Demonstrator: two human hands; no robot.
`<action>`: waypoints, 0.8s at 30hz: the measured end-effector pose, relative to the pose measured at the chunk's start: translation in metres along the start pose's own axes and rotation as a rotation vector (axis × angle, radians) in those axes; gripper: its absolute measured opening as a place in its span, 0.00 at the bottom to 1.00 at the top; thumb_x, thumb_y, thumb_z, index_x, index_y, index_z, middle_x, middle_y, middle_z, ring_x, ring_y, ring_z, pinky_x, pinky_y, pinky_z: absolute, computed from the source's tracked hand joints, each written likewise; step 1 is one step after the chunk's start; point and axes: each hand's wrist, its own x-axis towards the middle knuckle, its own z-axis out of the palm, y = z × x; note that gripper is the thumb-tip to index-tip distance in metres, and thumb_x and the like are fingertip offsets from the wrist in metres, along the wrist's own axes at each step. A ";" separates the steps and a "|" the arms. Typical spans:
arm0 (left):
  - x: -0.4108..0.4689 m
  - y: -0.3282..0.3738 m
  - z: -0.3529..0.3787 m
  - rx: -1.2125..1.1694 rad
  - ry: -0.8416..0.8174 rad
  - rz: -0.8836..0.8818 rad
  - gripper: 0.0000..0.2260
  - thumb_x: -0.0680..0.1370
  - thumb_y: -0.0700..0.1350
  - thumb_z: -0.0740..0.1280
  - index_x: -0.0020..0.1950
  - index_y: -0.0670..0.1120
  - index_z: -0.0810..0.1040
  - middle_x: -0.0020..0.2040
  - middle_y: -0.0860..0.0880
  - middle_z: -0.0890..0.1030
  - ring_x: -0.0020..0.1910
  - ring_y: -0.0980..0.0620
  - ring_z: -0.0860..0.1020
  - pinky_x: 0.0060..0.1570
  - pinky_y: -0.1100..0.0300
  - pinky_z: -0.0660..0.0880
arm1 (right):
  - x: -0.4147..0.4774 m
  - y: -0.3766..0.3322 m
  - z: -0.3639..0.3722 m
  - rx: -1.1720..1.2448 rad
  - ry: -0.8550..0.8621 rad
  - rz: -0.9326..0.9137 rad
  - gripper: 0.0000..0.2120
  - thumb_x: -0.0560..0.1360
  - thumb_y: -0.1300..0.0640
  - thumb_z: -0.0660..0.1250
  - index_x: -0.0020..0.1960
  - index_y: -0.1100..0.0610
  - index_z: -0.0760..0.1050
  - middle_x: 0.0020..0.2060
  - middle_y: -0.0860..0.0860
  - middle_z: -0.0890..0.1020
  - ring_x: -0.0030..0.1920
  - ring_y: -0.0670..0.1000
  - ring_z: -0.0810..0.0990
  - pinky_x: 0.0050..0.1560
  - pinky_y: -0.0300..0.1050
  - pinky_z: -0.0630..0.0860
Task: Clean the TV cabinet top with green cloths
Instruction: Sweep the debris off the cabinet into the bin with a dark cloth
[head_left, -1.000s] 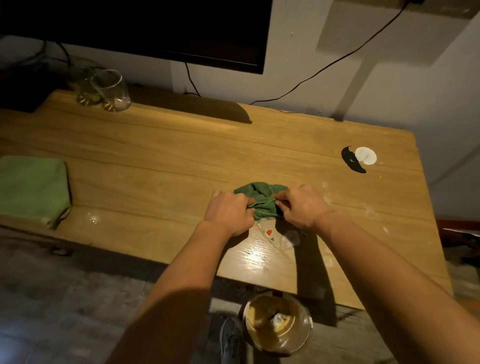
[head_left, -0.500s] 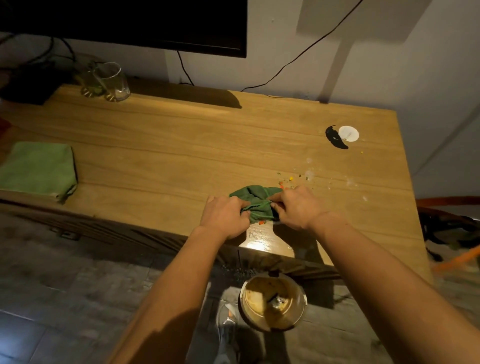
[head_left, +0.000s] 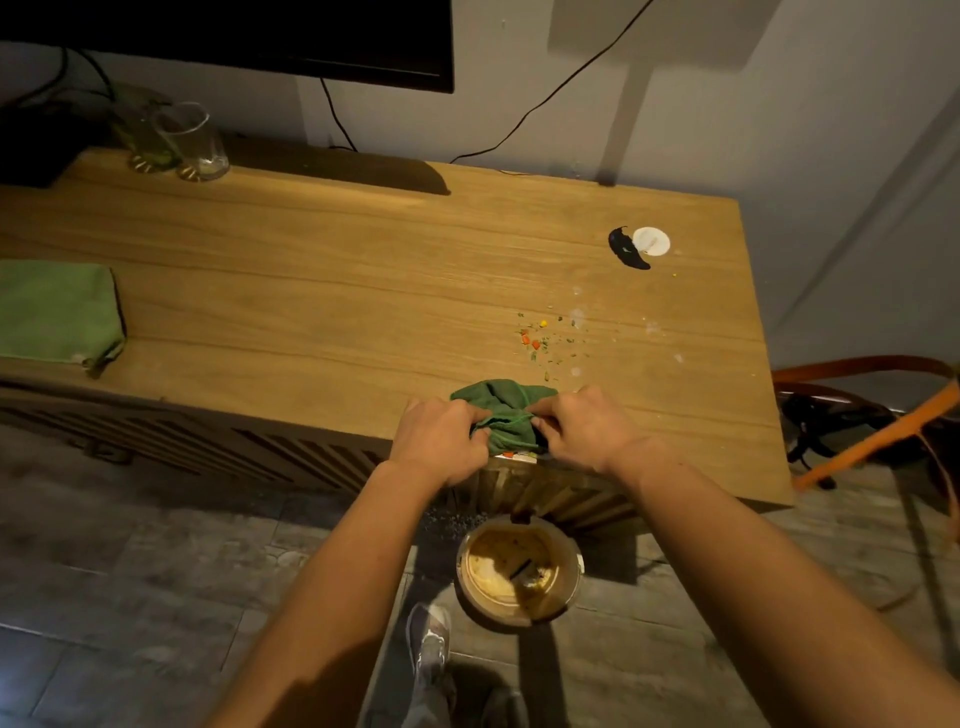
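Directly below the hands stands the bucket (head_left: 519, 569). The left hand (head_left: 441, 436) and right hand (head_left: 582, 428), both clenched on the bunched green cloth (head_left: 506, 415) between them, have dragged it to the front edge of the cabinet top (head_left: 311, 291), so the gathered scraps seem ready to drop. Just beyond the right hand lie newly uncovered crumbs (head_left: 540, 338), and farther off the black smear (head_left: 626, 249) remains unwiped.

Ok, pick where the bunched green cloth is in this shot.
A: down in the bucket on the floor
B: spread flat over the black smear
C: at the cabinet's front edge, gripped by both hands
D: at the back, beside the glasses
C: the bunched green cloth sits at the front edge of the TV cabinet top, with the left hand and the right hand gripping it from either side.
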 end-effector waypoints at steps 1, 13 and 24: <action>-0.003 0.002 0.002 0.005 0.003 0.007 0.19 0.78 0.55 0.62 0.67 0.54 0.77 0.51 0.45 0.85 0.54 0.42 0.79 0.58 0.50 0.68 | -0.004 0.001 0.001 -0.001 0.003 0.000 0.16 0.81 0.52 0.60 0.66 0.51 0.78 0.54 0.53 0.85 0.54 0.55 0.80 0.59 0.47 0.75; -0.032 0.019 0.017 -0.004 0.022 0.078 0.17 0.78 0.54 0.64 0.65 0.53 0.79 0.54 0.45 0.84 0.56 0.42 0.78 0.58 0.50 0.71 | -0.044 0.002 0.011 -0.006 0.000 0.039 0.16 0.81 0.51 0.61 0.67 0.50 0.76 0.54 0.53 0.84 0.49 0.51 0.78 0.52 0.42 0.74; -0.073 0.019 0.064 0.013 0.057 0.170 0.16 0.76 0.50 0.61 0.62 0.54 0.78 0.42 0.46 0.84 0.44 0.41 0.78 0.47 0.53 0.70 | -0.077 -0.004 0.028 -0.043 -0.031 -0.068 0.13 0.76 0.57 0.61 0.59 0.54 0.77 0.49 0.54 0.82 0.49 0.56 0.81 0.49 0.53 0.79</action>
